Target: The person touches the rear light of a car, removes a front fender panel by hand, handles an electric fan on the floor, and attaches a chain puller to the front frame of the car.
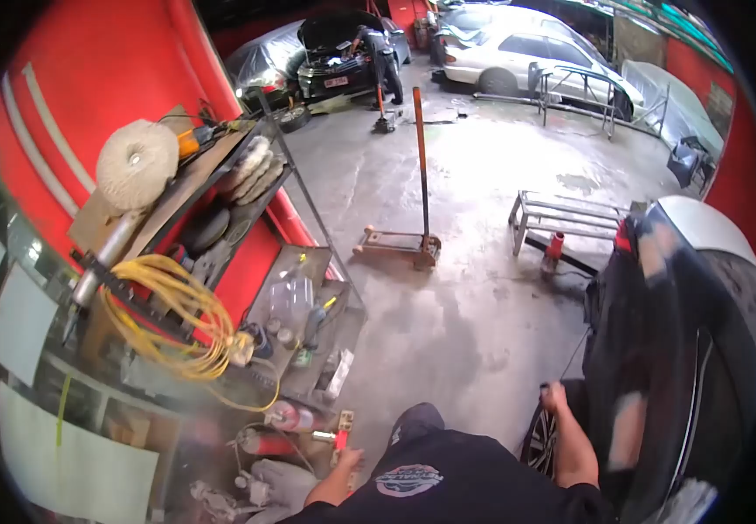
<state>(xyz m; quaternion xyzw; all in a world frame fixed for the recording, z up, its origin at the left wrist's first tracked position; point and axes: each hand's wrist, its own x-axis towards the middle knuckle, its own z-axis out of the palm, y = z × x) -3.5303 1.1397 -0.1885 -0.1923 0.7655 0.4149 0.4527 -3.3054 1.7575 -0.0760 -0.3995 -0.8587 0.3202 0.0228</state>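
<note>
Black shirt fabric [500, 485] fills the near edge, left hand [352, 458] beside a red-and-tan object [343, 432], right hand [554, 398] at the wheel [538, 442] of the dark car [723, 349]; whether either grip is clenched or grasping cannot be told. Work there seems under way, how much is done or left unclear. Right arm [575, 450] and shirt hide the wheel's lower part; a distant co-worker [384, 61] is indistinct.

Shelf [350, 327] left, car [679, 323] right.
</note>
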